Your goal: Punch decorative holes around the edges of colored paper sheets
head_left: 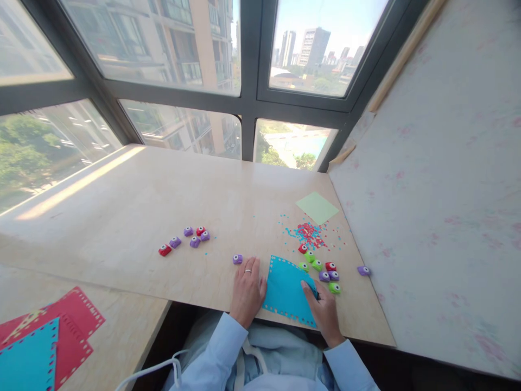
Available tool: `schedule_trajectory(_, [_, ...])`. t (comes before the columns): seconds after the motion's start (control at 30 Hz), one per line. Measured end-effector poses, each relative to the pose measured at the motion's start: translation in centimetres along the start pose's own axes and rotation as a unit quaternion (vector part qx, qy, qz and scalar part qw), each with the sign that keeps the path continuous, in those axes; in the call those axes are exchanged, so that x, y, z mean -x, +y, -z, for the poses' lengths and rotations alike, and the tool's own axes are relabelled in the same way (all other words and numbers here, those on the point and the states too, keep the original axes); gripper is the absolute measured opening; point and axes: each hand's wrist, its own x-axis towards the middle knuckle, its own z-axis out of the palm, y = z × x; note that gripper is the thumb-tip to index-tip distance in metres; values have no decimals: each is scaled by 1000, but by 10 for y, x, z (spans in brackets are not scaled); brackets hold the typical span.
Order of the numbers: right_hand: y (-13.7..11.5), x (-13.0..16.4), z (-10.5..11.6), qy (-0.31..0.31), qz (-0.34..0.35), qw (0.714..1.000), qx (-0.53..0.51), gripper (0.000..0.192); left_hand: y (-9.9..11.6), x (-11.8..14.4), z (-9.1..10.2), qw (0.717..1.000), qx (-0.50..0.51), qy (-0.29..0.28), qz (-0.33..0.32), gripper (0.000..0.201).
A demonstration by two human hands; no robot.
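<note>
**A:** What is on the surface (142, 217) in front of the person?

**B:** A blue sheet (287, 290) with punched holes along its edges lies flat at the near edge, at 6 o'clock. The left hand (247, 290) rests flat on the wood, fingers spread, touching the sheet's left edge. It holds nothing. A ring shows on one finger.

**A:** And the other hand?

**B:** The right hand (321, 309) lies on the sheet's lower right corner, its grip narrow and curled over something dark; I cannot tell what.

**A:** What lies around them?

**B:** A single purple punch (237, 259) sits just beyond the left hand at 12 o'clock. A cluster of green, red and purple punches (321, 267) stands just beside the sheet at 2 o'clock, with scattered paper bits (309, 234) and a pale green sheet (317, 207) farther out. Another group of punches (189, 239) lies well apart at 10 o'clock. Red and blue punched sheets (44, 336) lie on a lower surface at 8 o'clock.
</note>
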Motion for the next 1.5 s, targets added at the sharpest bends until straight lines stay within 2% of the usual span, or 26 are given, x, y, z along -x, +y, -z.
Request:
schedule_trajectory(0.27, [-3,-2,-2,3,-12,1000,-2,42,3,-6,4,999,-5,-48,9,40])
schedule_trajectory(0.43, [-5,-2,-1,4,-8,1000,-7,40,6,-21,6,996,-12,-89,-13,38])
schedule_trajectory(0.67, [-5,-1,-2,10,-3,1000,-19,39,13,-41,7,985,-47,-156,-58,48])
schedule_trajectory(0.87, [-7,-1,-2,10,8,1000,-25,38,3,-39,8,982,-27,-169,-80,61])
schedule_trajectory(0.93, [-8,0,-2,13,13,999,-27,38,-3,-39,8,983,8,-171,-63,65])
schedule_trajectory(1.0, [-7,1,-2,13,15,999,-25,39,-10,-45,7,985,71,-159,-19,68])
schedule_trajectory(1.07, [-6,2,-2,7,17,1000,-25,39,-15,-55,7,980,159,-111,43,65])
schedule_trajectory(1.17, [-4,2,-2,-3,20,999,-26,39,-15,-77,11,952,278,-16,125,54])
schedule_trajectory(1.23, [-2,1,-3,-8,19,999,-28,38,-10,-94,16,928,338,1,156,44])
schedule_trajectory(1.37, [0,-1,-5,-11,14,999,-40,37,7,-124,19,885,429,-33,179,31])
schedule_trajectory(1.5, [-1,-2,-6,-15,9,999,-36,36,26,-149,9,828,511,-92,211,32])
